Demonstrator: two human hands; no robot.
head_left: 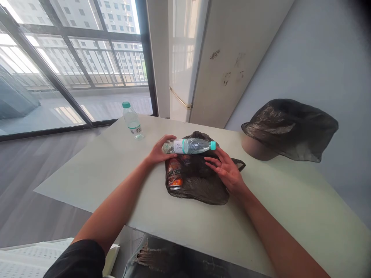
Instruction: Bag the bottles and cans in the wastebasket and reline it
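A clear plastic water bottle with a teal cap lies sideways above a thin black plastic bag on the table. My left hand grips the bottle's base end between thumb and fingers. By the cap, my right hand has its fingers spread; whether its index finger touches the cap I cannot tell. Through the bag's film at the left shows an orange-red drink can, its silvery end towards me. What else the bag holds is hidden.
A second teal-capped bottle stands upright near the far left table edge. To the right, a bin is lined with a black bag. Behind the table stand a white fridge and sliding glass doors.
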